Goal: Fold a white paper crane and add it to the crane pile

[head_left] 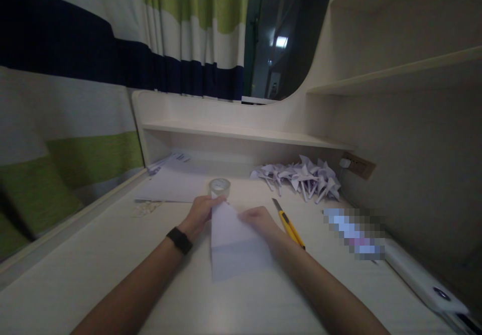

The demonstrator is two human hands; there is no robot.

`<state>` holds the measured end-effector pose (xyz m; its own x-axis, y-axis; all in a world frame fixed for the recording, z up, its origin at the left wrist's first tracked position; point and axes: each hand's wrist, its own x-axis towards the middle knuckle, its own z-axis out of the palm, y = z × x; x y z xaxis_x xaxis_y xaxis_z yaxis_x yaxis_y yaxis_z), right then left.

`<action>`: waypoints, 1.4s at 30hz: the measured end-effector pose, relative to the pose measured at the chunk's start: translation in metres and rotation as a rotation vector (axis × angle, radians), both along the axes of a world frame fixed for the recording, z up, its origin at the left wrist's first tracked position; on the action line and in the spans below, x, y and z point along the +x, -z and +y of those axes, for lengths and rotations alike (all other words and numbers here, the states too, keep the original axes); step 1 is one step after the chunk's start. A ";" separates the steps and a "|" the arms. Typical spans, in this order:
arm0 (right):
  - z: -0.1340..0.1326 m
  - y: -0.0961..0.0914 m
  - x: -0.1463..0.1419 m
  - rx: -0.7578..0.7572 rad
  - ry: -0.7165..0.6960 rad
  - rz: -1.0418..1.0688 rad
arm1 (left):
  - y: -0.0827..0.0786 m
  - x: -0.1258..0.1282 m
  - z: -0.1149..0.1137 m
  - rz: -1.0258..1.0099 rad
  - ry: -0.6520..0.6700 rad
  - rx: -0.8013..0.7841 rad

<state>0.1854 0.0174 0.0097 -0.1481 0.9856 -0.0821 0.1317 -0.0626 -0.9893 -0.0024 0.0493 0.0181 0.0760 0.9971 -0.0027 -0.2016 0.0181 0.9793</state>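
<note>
A white sheet of paper (237, 247) hangs between my two hands just over the desk, with a crease line across its lower part. My left hand (203, 213), with a black band on its wrist, pinches the paper's upper left corner. My right hand (261, 220) has its fingers closed on the paper's right edge. Just beyond my left fingertips stands a roll of clear tape (219, 187). To the right of my right hand lies a yellow utility knife (290, 226) with its blade out.
Several folded paper pinwheels (305, 177) are heaped at the back right. A stack of paper (171, 179) lies at the back left, with small scraps (146, 208) before it. A blurred-out object (352, 232) and a white case (422, 277) line the right side, below a wall socket (357, 164).
</note>
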 end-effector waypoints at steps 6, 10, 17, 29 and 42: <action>0.004 0.005 -0.004 -0.041 -0.001 0.078 | 0.001 -0.001 0.003 0.002 -0.052 -0.005; 0.001 0.003 -0.004 -0.048 -0.063 0.089 | 0.001 -0.008 0.010 -0.015 -0.069 -0.009; 0.000 -0.010 0.008 -0.096 -0.222 -0.022 | -0.005 -0.022 0.014 -0.006 -0.155 0.005; 0.015 -0.034 0.064 -0.098 -0.418 -0.226 | -0.005 -0.044 0.026 -0.051 -0.260 -0.002; 0.027 0.001 0.038 0.215 -0.185 -0.302 | 0.012 -0.005 0.011 -0.035 0.124 0.012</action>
